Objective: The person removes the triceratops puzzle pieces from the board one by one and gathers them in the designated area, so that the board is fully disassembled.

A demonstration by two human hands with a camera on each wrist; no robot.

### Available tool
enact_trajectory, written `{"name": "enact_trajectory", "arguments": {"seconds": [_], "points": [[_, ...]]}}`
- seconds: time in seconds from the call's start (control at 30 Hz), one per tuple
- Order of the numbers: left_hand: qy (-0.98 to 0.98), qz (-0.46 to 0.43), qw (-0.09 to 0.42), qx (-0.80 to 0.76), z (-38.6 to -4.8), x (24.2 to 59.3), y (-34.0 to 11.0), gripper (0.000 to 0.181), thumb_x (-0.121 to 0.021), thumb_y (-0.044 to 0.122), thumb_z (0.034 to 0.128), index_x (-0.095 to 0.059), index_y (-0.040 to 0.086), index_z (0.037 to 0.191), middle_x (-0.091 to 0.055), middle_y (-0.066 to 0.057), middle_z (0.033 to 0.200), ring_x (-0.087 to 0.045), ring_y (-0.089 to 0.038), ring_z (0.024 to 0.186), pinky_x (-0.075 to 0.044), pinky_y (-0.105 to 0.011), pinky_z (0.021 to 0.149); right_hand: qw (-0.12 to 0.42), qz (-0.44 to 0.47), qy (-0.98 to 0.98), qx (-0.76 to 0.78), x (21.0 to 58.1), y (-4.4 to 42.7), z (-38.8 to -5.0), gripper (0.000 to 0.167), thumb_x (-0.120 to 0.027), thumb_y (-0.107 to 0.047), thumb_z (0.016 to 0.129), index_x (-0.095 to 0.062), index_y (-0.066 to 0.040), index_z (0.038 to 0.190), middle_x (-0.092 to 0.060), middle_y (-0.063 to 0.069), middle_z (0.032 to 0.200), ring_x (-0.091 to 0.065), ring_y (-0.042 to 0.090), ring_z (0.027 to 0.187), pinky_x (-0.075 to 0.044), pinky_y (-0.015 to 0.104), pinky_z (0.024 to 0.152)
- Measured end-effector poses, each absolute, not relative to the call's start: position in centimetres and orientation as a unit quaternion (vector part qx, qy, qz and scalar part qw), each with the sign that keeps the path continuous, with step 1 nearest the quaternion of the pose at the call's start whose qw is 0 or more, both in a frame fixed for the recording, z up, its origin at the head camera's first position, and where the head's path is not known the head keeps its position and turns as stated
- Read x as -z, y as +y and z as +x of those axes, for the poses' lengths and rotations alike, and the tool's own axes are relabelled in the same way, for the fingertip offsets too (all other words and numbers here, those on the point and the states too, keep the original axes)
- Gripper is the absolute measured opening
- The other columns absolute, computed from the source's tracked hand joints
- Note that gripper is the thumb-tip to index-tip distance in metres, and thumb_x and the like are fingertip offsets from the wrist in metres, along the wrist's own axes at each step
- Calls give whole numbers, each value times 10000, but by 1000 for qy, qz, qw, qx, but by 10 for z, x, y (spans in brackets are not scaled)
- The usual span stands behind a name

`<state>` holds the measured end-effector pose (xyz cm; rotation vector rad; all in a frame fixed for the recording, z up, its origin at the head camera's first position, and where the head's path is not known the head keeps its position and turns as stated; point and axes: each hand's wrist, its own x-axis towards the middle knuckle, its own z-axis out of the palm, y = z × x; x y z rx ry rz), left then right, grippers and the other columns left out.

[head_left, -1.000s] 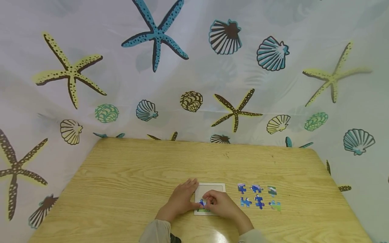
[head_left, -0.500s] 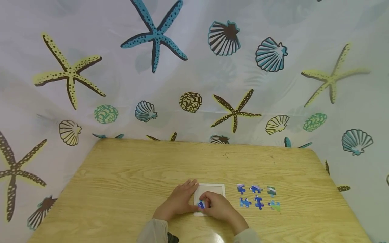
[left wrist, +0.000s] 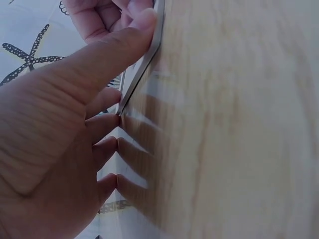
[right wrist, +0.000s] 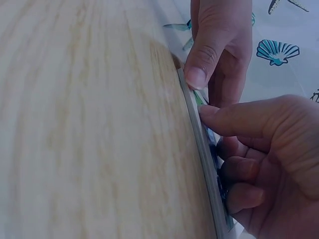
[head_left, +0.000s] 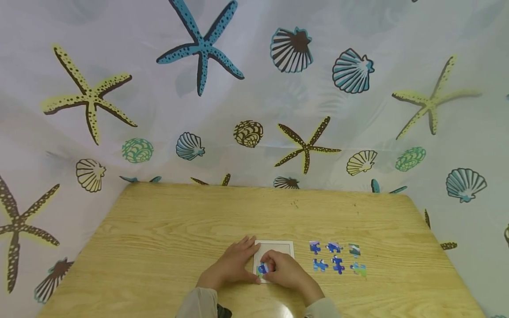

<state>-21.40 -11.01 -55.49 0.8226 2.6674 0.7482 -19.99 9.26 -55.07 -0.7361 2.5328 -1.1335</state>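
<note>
In the head view, a shallow white puzzle tray (head_left: 281, 242) lies on the table. My left hand (head_left: 232, 265) rests along its left edge, fingers extended and thumb at the near left corner. Inside that corner is a blue-and-green jigsaw piece (head_left: 262, 268), pinched by my right hand (head_left: 286, 269) between thumb and curled fingers. The right wrist view shows the right thumb (right wrist: 234, 118) at the tray's rim (right wrist: 195, 124), with the fingertips over the piece, which they mostly hide. The left thumb (left wrist: 122, 45) touches the rim in the left wrist view.
Right of the tray, several loose jigsaw pieces (head_left: 338, 264) lie in two rows on the wooden table (head_left: 179, 212). A white curtain (head_left: 222, 110) with starfish and shell prints hangs behind and at both sides of it.
The right hand has shifted slightly left and turned the piece in the tray's near left corner. My left thumb has slid off the piece toward the tray's near edge.
</note>
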Motion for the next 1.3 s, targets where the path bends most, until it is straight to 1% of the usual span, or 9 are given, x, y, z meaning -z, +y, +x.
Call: {"name": "enact_trajectory", "arguments": {"seconds": [0.3, 0.4, 0.57, 0.7, 0.87, 0.97, 1.1, 1.17, 1.3], "points": [[918, 276, 129, -255, -213, 554, -109, 948, -774, 490, 706, -388, 15, 1430, -227, -183, 1537, -150, -372, 1423, -145, -591, 1109, 130, -255, 877, 387, 550, 92, -198, 312, -731, -54, 778, -548, -93, 1028, -485, -61, 694, -409, 33, 586, -362, 201, 547], [918, 276, 128, -255, -213, 553, -109, 951, -775, 492, 700, -392, 16, 1428, -231, -184, 1535, -155, -373, 1422, -146, -591, 1109, 117, -251, 882, 381, 551, 92, -197, 319, -732, -73, 777, -539, -123, 1026, -519, -52, 756, -452, 44, 649, -390, 209, 587], [916, 277, 126, -261, -213, 553, -109, 950, -774, 493, 697, -396, 16, 1426, -234, -184, 1534, -158, -375, 1421, -147, -595, 1107, 99, -230, 888, 387, 552, 90, -194, 243, -693, -114, 830, -528, -156, 1003, -592, -47, 890, -537, 85, 775, -441, 261, 666], [915, 274, 127, -269, -212, 551, -109, 950, -783, 480, 692, -398, 11, 1423, -234, -188, 1533, -156, -379, 1420, -141, -598, 1107, 97, -212, 883, 406, 551, 89, -191, 180, -662, -149, 876, -510, -164, 972, -584, -55, 865, -516, 80, 729, -421, 267, 642], [915, 275, 124, -268, -211, 551, -109, 942, -786, 473, 692, -404, 12, 1420, -246, -196, 1526, -166, -385, 1416, -147, -598, 1105, 105, -169, 848, 492, 553, 91, -190, 140, -636, -129, 900, -519, -112, 975, -575, -33, 810, -510, 82, 720, -417, 242, 647], [916, 275, 125, -265, -212, 552, -109, 942, -783, 475, 695, -399, 19, 1425, -245, -191, 1528, -167, -381, 1417, -150, -593, 1107, 110, -145, 808, 560, 546, 93, -188, 127, -599, -64, 912, -527, -27, 1009, -591, 34, 810, -549, 135, 744, -451, 228, 664], [918, 272, 125, -259, -212, 553, -109, 951, -784, 482, 691, -397, 23, 1428, -246, -183, 1531, -170, -375, 1417, -155, -584, 1110, 118, -129, 779, 602, 534, 100, -183, 150, -557, -16, 926, -536, 60, 1055, -604, 97, 848, -598, 202, 793, -506, 255, 705], [919, 269, 126, -260, -212, 552, -108, 951, -788, 478, 689, -398, 22, 1427, -249, -181, 1530, -172, -374, 1418, -154, -581, 1112, 122, -117, 779, 603, 536, 107, -183, 166, -568, -46, 931, -556, 51, 1065, -609, 81, 859, -607, 190, 804, -515, 256, 721], [921, 266, 129, -254, -212, 549, -107, 947, -792, 471, 692, -398, 23, 1428, -256, -180, 1528, -179, -371, 1416, -157, -575, 1114, 123, -92, 784, 601, 550, 129, -183, 193, -595, -108, 931, -582, 24, 1071, -606, 45, 852, -587, 133, 777, -503, 225, 685]]}}
